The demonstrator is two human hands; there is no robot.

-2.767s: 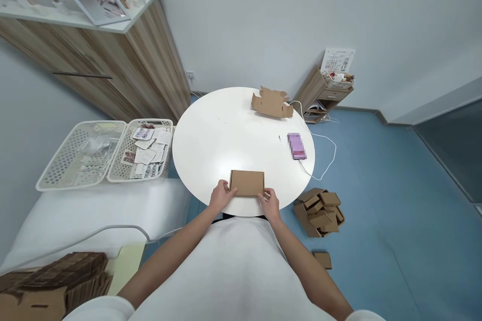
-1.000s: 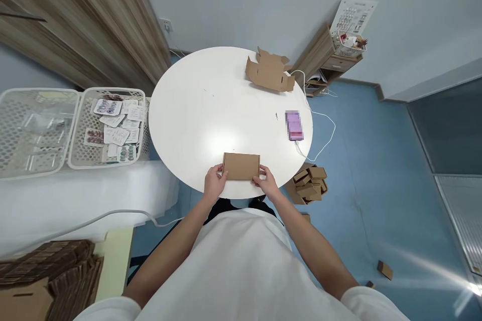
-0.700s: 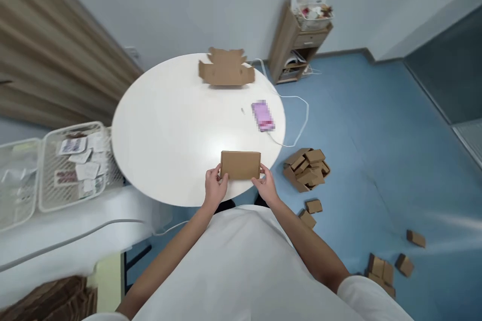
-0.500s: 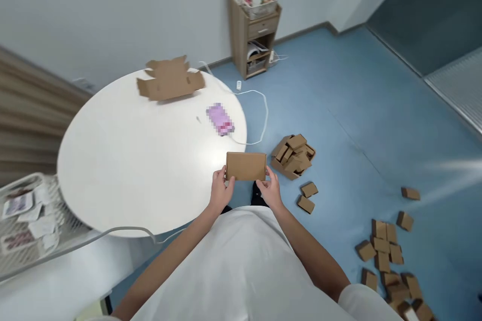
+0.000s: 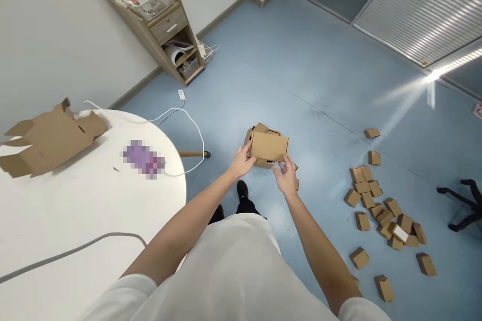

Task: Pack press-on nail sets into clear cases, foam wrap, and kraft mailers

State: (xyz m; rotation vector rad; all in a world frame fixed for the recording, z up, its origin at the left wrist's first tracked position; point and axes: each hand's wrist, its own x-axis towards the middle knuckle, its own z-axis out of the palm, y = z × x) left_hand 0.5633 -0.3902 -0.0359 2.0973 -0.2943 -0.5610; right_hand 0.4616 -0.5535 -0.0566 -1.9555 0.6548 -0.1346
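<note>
I hold a small closed brown cardboard box point(image 5: 269, 146) in the air over the blue floor, to the right of the round white table point(image 5: 94, 205). My left hand point(image 5: 243, 160) grips its left end with curled fingers. My right hand point(image 5: 286, 176) pinches its lower right corner with the fingertips. Right behind the held box, an open carton of similar small boxes point(image 5: 259, 129) sits on the floor, mostly hidden.
On the table lie a flat unfolded cardboard blank point(image 5: 48, 138), a purple phone point(image 5: 143, 159) with a white cable point(image 5: 190, 123) and a grey cord point(image 5: 68, 252). Several small boxes point(image 5: 380, 208) are scattered on the floor at right. A wooden side cabinet point(image 5: 165, 30) stands by the wall; a black chair base point(image 5: 463, 200) is far right.
I have turned to the right and carried the box off the table's near edge, out over the floor above the carton. Both hands stayed on the box.
</note>
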